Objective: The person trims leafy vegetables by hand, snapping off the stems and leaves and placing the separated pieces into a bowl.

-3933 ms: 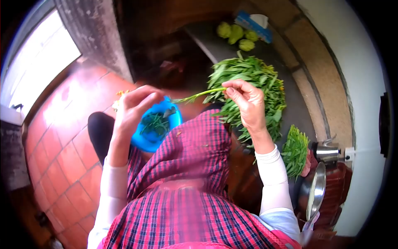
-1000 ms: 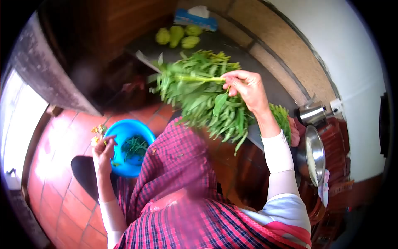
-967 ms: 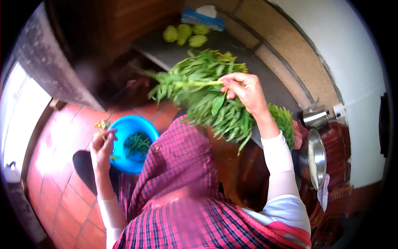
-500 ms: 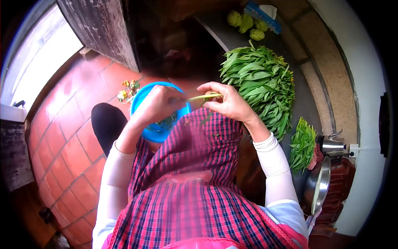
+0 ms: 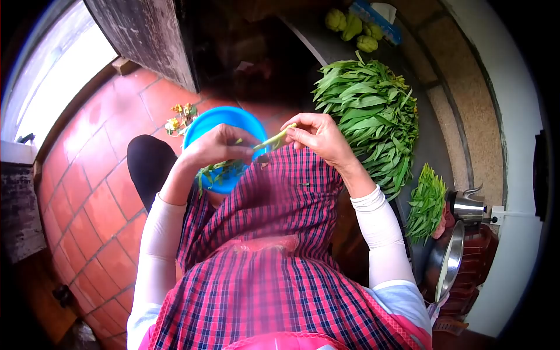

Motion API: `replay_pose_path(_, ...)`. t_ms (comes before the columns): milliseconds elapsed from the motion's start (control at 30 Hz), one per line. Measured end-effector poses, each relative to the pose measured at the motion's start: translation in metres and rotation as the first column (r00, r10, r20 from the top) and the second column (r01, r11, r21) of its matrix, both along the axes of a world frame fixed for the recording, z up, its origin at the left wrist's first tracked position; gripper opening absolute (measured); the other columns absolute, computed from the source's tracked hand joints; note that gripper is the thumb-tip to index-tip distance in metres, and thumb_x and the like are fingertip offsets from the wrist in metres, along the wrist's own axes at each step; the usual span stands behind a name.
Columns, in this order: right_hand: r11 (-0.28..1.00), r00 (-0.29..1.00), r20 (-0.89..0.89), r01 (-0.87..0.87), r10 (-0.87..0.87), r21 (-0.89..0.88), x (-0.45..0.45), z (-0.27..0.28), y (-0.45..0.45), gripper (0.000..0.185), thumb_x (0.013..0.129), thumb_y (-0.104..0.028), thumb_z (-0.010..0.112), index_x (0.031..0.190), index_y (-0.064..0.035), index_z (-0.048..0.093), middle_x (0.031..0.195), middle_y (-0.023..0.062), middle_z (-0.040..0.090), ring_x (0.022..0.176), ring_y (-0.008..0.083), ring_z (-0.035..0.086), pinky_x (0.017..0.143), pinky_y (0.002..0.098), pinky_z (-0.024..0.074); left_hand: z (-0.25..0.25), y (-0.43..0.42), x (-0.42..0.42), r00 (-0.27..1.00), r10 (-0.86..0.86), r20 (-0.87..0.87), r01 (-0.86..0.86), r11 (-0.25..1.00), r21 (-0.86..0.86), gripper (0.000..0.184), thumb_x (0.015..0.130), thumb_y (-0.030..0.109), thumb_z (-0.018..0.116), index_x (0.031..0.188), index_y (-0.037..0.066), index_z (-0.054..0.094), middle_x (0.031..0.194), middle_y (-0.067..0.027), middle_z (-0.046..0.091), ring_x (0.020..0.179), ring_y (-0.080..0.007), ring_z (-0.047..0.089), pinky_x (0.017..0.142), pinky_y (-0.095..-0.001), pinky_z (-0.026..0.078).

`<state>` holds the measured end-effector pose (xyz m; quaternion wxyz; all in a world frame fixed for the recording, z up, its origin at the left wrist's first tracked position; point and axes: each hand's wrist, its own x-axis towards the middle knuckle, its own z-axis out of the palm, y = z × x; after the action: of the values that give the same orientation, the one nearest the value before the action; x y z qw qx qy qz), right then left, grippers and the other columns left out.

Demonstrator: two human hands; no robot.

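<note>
Between my two hands stretches a pale green stem. My right hand pinches its upper end between thumb and fingertips. At the other end, my left hand is closed on the stem, with green leaves hanging below its fingers. Under my left hand is a blue basin, its contents mostly hidden by the hand and leaves. A large pile of long-leaved greens lies on the dark counter, to the right of my right hand. A smaller bunch of greens lies nearer me.
Pale green knobbly vegetables and a blue tissue box sit at the counter's far end. At the right are a metal kettle and a metal bowl. Yellowish scraps lie on the tiled floor beyond the basin.
My left hand came back from beside the basin to the stem, and my right hand moved down from over the pile. Leaves now hang from my left hand. The view has turned.
</note>
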<state>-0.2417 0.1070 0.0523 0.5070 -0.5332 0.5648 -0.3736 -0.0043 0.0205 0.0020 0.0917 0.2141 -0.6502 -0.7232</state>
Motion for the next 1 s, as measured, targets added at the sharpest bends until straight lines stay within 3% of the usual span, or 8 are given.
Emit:
replay_pose_path(167,0.998,0.999,0.050,0.006,-0.010,0.067,0.002,-0.011,0.001,0.012,0.090,-0.010,0.062,0.089,0.0010,0.066,0.074,0.0034,0.065,0.061,0.0045,0.057,0.057,0.0171,0.0466,-0.014,0.000,-0.004,0.998,0.023,0.059,-0.024,1.000,0.017,0.023,0.090,0.016,0.065,0.105,0.000,0.068,0.088,-0.0045,0.069,0.080,-0.0091,0.062,0.074,-0.0226,0.049)
replay_pose_path(267,0.994,0.998,0.055,-0.014,0.008,0.108,0.005,-0.017,0.003,0.012,0.090,-0.011,0.062,0.089,0.0003,0.066,0.073,0.0024,0.064,0.060,0.0041,0.056,0.056,0.0172,0.0459,-0.015,0.006,-0.013,0.994,0.112,0.017,-0.114,0.978,0.177,0.021,0.089,0.017,0.066,0.101,0.000,0.069,0.086,-0.0045,0.069,0.078,-0.0090,0.062,0.071,-0.0225,0.049)
replay_pose_path(433,0.994,0.998,0.049,0.035,-0.040,0.099,0.012,-0.026,0.006,0.008,0.089,-0.009,0.064,0.088,-0.0017,0.067,0.074,0.0003,0.062,0.062,0.0026,0.054,0.057,0.0170,0.0436,-0.012,0.013,-0.028,0.996,0.090,-0.019,-0.089,0.996,0.022,0.021,0.086,0.018,0.069,0.095,-0.001,0.070,0.082,-0.0042,0.069,0.075,-0.0087,0.061,0.069,-0.0230,0.048)
replay_pose_path(533,0.999,0.999,0.039,0.032,-0.032,-0.002,0.013,-0.035,0.005,0.007,0.086,-0.006,0.065,0.090,-0.0007,0.068,0.076,-0.0010,0.061,0.064,0.0033,0.053,0.058,0.0174,0.0423,-0.003,0.015,-0.030,0.992,0.102,0.080,-0.091,0.987,-0.131,0.019,0.083,0.015,0.067,0.095,0.000,0.071,0.078,-0.0048,0.069,0.073,-0.0091,0.063,0.068,-0.0235,0.048)
replay_pose_path(633,0.987,0.981,-0.187,-0.074,0.046,-0.144,0.015,-0.042,0.004,0.010,0.083,-0.004,0.066,0.091,0.0009,0.068,0.076,-0.0006,0.061,0.065,0.0044,0.053,0.058,0.0186,0.0422,-0.013,0.016,-0.030,0.977,0.138,0.166,-0.099,0.970,-0.222,0.020,0.080,0.014,0.065,0.094,0.000,0.071,0.076,-0.0078,0.070,0.071,-0.0108,0.064,0.066,-0.0253,0.049)
replay_pose_path(733,0.936,0.928,-0.369,-0.167,0.043,-0.310,0.022,-0.054,0.004,0.009,0.078,-0.003,0.066,0.086,-0.0016,0.070,0.076,0.0081,0.064,0.065,0.0160,0.061,0.058,0.0287,0.0466,-0.028,0.014,-0.028,0.978,0.143,0.150,-0.072,0.913,-0.403,0.023,0.078,0.014,0.063,0.093,-0.001,0.070,0.074,-0.0108,0.069,0.067,-0.0134,0.065,0.063,-0.0282,0.051)
replay_pose_path(833,0.871,0.880,-0.466,-0.151,-0.097,-0.467,0.032,-0.063,0.004,0.007,0.074,-0.009,0.063,0.071,-0.0035,0.064,0.073,0.0141,0.061,0.069,0.0322,0.062,0.063,0.0424,0.0496,-0.037,0.023,-0.027,0.943,0.297,0.147,-0.223,0.897,-0.381,0.025,0.077,0.020,0.061,0.089,-0.001,0.070,0.071,-0.0141,0.067,0.067,-0.0191,0.064,0.065,-0.0338,0.050)
replay_pose_path(1000,0.750,0.803,-0.436,0.022,-0.407,-0.661,0.063,-0.079,0.006,0.007,0.077,-0.006,0.063,0.073,-0.0033,0.058,0.072,0.0127,0.056,0.063,0.0307,0.060,0.058,0.0423,0.0486,-0.061,0.031,-0.028,0.802,0.580,0.144,-0.544,0.808,-0.228,0.023,0.083,0.016,0.058,0.090,-0.004,0.069,0.068,-0.0005,0.060,0.063,-0.0070,0.052,0.057,-0.0241,0.043)
